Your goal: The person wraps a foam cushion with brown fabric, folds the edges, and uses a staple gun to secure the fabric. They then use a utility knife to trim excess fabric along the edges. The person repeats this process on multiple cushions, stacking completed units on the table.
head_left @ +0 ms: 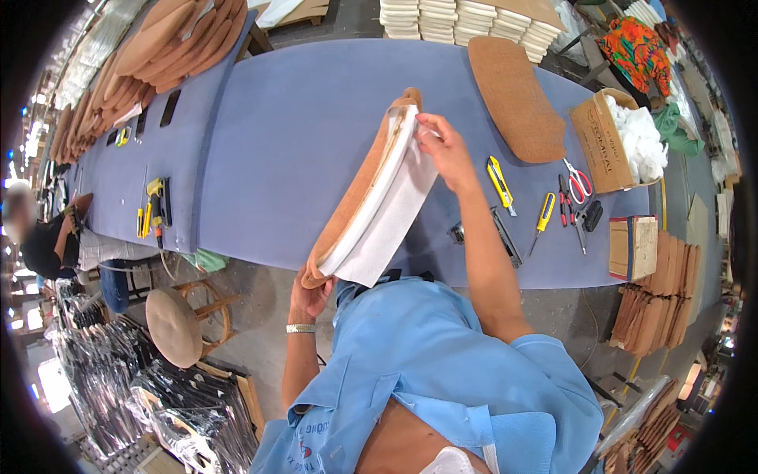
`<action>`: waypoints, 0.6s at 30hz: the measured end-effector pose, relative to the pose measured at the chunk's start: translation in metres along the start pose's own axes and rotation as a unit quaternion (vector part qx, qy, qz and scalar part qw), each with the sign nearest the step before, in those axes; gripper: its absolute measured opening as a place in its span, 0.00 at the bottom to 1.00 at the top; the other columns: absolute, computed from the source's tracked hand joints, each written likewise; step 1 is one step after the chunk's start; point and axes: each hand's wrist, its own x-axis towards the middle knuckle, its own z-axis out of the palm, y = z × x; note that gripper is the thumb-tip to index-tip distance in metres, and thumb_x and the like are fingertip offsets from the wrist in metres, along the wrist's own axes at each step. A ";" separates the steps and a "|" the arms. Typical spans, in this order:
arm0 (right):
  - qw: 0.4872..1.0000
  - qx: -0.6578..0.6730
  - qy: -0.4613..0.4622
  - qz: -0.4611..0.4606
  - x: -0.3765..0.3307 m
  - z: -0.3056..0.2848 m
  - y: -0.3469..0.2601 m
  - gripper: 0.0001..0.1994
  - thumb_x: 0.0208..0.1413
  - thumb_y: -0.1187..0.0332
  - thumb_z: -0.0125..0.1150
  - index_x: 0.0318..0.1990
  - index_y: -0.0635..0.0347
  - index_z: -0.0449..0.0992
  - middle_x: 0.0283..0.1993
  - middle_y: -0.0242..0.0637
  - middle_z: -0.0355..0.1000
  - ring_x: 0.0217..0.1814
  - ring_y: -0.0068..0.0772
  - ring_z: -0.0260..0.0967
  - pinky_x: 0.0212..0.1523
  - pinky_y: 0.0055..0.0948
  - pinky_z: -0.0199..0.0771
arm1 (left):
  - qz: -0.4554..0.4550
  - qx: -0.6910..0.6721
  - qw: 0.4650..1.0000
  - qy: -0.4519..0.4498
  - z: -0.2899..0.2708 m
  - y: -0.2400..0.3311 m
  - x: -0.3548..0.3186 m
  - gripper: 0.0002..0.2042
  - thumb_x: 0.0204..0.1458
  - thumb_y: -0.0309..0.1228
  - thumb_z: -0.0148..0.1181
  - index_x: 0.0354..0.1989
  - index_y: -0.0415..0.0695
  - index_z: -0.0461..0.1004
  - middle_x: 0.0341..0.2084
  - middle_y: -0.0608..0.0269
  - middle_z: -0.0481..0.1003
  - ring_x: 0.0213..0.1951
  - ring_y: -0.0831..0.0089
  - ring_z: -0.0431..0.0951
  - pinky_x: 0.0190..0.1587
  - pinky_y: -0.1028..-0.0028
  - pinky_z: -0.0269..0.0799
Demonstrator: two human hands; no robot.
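Brown padded panel (pixel 350 204) slants over the blue table (pixel 292 103). Left hand (pixel 311 298), fingers curled, grips its lower end; right hand (pixel 448 154), fingertips nearly together, pinches white lining (pixel 392 215) near the upper end.

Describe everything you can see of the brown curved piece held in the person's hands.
The brown curved piece is long and narrow as seen, with a fabric-like brown cover. A white band, apparently padding, runs along its inner side, and a thin white sheet hangs loose from it. It slants, upper end rightward. The left hand grips its lower end; the right hand touches the white material near the top. Whether it touches the table is unclear.
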 end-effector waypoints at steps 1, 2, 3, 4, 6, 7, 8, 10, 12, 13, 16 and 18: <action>0.997 -0.066 0.016 -0.040 0.005 0.005 0.010 0.22 0.65 0.57 0.64 0.61 0.59 0.75 0.58 0.46 0.75 0.59 0.44 0.74 0.59 0.40 0.77 | -0.008 -0.021 1.000 0.012 0.005 0.005 0.003 0.23 0.69 0.41 0.50 0.63 0.35 0.69 0.47 0.42 0.78 0.44 0.46 0.84 0.35 0.76 0.90; 0.964 -0.228 0.082 -0.107 0.002 0.005 0.020 0.28 0.63 0.58 0.66 0.66 0.62 0.70 0.62 0.52 0.73 0.62 0.50 0.73 0.61 0.43 0.76 | -0.016 -0.041 0.999 0.023 0.010 0.010 0.003 0.23 0.69 0.40 0.50 0.63 0.35 0.69 0.48 0.43 0.78 0.43 0.47 0.84 0.35 0.75 0.90; 0.962 -0.227 0.131 -0.076 -0.006 0.007 0.033 0.29 0.63 0.57 0.66 0.66 0.63 0.69 0.62 0.52 0.73 0.61 0.49 0.73 0.61 0.44 0.76 | -0.024 -0.065 0.997 0.036 0.012 0.011 0.002 0.22 0.69 0.40 0.50 0.64 0.36 0.69 0.48 0.43 0.78 0.43 0.47 0.84 0.36 0.74 0.90; 0.957 -0.225 0.180 -0.045 -0.012 0.009 0.046 0.30 0.63 0.56 0.66 0.66 0.64 0.68 0.62 0.52 0.73 0.61 0.48 0.73 0.61 0.45 0.76 | -0.018 -0.060 0.997 0.037 0.015 0.011 0.003 0.23 0.70 0.40 0.49 0.64 0.35 0.69 0.49 0.44 0.78 0.43 0.49 0.85 0.35 0.74 0.90; 0.973 -0.117 0.176 0.094 -0.021 0.015 0.047 0.31 0.63 0.55 0.66 0.67 0.65 0.67 0.62 0.51 0.73 0.60 0.46 0.74 0.60 0.46 0.76 | -0.009 -0.051 0.998 0.044 0.011 0.007 0.003 0.23 0.70 0.41 0.47 0.64 0.34 0.68 0.51 0.44 0.79 0.42 0.52 0.86 0.34 0.75 0.90; 0.972 -0.012 0.121 0.199 -0.027 0.015 0.036 0.32 0.64 0.54 0.67 0.67 0.66 0.66 0.61 0.50 0.73 0.60 0.45 0.74 0.61 0.47 0.76 | 0.002 -0.027 0.999 0.046 0.011 0.004 -0.001 0.23 0.70 0.41 0.47 0.64 0.35 0.68 0.52 0.45 0.78 0.44 0.53 0.85 0.35 0.74 0.90; 0.948 0.094 0.062 0.299 -0.034 0.017 0.029 0.33 0.64 0.53 0.67 0.68 0.67 0.66 0.61 0.50 0.73 0.60 0.44 0.74 0.61 0.47 0.76 | 0.012 -0.003 0.999 0.048 0.011 0.001 -0.007 0.23 0.70 0.41 0.47 0.65 0.35 0.68 0.53 0.46 0.78 0.45 0.54 0.85 0.37 0.73 0.90; 0.920 0.272 0.053 0.278 -0.040 0.018 0.058 0.32 0.65 0.53 0.65 0.67 0.65 0.67 0.61 0.47 0.74 0.60 0.42 0.74 0.61 0.46 0.77 | 0.018 0.034 0.999 0.031 0.018 -0.002 -0.008 0.24 0.71 0.42 0.47 0.67 0.38 0.67 0.59 0.51 0.75 0.53 0.56 0.82 0.49 0.62 0.87; 0.899 0.360 0.041 0.246 -0.033 0.029 0.058 0.28 0.67 0.54 0.64 0.67 0.63 0.68 0.60 0.44 0.74 0.59 0.40 0.75 0.61 0.43 0.78 | 0.019 0.151 0.988 0.037 0.028 -0.002 -0.017 0.25 0.71 0.43 0.46 0.69 0.40 0.66 0.63 0.53 0.73 0.59 0.57 0.78 0.58 0.59 0.80; 0.902 0.363 0.045 0.231 -0.028 0.036 0.049 0.26 0.67 0.56 0.63 0.66 0.62 0.69 0.59 0.43 0.75 0.58 0.38 0.76 0.60 0.41 0.78 | 0.024 0.206 0.977 0.044 0.034 -0.001 -0.020 0.25 0.72 0.43 0.45 0.70 0.41 0.65 0.65 0.54 0.72 0.62 0.57 0.76 0.63 0.57 0.77; 0.898 0.402 0.007 0.177 -0.005 0.056 0.029 0.20 0.69 0.60 0.61 0.62 0.61 0.73 0.56 0.41 0.77 0.55 0.33 0.77 0.57 0.36 0.80 | 0.128 0.349 0.928 -0.034 0.075 0.005 -0.009 0.25 0.74 0.41 0.39 0.73 0.41 0.63 0.69 0.56 0.68 0.68 0.61 0.70 0.69 0.62 0.68; 0.920 0.372 -0.059 0.112 0.022 0.074 0.005 0.18 0.69 0.61 0.61 0.59 0.62 0.75 0.54 0.40 0.79 0.53 0.31 0.78 0.54 0.34 0.80 | 0.193 0.446 0.873 -0.047 0.084 0.012 0.018 0.25 0.75 0.38 0.37 0.73 0.37 0.61 0.69 0.53 0.68 0.67 0.62 0.71 0.69 0.62 0.69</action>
